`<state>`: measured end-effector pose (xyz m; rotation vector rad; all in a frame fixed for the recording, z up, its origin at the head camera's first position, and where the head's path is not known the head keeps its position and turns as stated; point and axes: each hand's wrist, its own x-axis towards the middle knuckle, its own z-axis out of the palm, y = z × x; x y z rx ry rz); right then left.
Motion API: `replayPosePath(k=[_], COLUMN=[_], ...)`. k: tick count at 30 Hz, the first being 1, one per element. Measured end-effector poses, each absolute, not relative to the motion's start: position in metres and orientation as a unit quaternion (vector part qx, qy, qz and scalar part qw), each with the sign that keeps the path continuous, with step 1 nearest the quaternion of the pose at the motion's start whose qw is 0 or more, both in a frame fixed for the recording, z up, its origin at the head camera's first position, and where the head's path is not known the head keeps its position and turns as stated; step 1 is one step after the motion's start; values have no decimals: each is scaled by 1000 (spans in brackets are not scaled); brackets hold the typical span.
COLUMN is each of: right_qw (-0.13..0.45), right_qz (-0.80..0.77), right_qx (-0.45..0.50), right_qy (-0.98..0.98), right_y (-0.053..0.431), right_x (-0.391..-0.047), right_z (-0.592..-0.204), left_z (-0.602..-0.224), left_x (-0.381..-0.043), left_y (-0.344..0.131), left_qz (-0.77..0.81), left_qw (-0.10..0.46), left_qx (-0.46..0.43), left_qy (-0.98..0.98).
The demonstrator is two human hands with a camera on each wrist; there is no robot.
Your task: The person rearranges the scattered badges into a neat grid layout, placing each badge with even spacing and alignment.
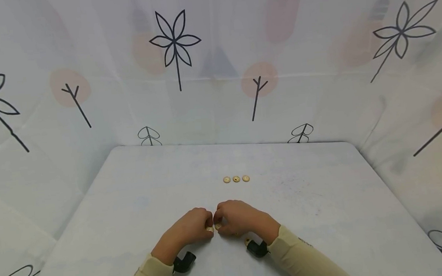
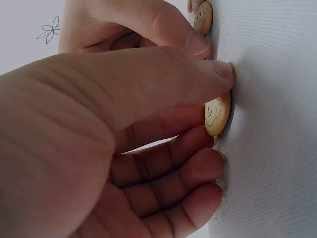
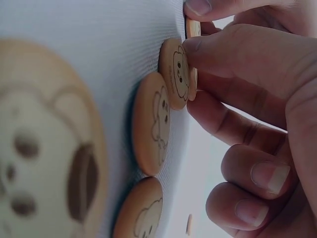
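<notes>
Both hands [image 1: 190, 226] [image 1: 240, 218] apparently pinch discs [image 2: 216, 119] [image 3: 173, 72]; three farther discs [image 1: 236, 179] lie beyond.

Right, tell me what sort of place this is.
Probably a makeshift recording booth, though the wider room is hidden: pale printed fabric hangs behind and on both sides of a white table, and a black device sits by each wrist.

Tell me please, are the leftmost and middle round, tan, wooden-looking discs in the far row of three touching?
Apart. The head view shows a narrow strip of white tabletop between the leftmost disc and the middle disc.
</notes>
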<state>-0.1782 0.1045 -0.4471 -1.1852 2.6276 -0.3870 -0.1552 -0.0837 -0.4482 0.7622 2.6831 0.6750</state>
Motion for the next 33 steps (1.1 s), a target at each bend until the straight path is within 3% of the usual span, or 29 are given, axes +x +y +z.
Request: replayPosePath(k=[33], right_qw=[104], right_qz=[-152], right_qx=[-385], right_qy=[905], right_y=[107], right_x=[-191], right_z=[-439], left_z=[-445], left_x=[-155], left_y=[-84], left_qz=[238], left_qw=[148], left_qx=[258], left_qy=[925])
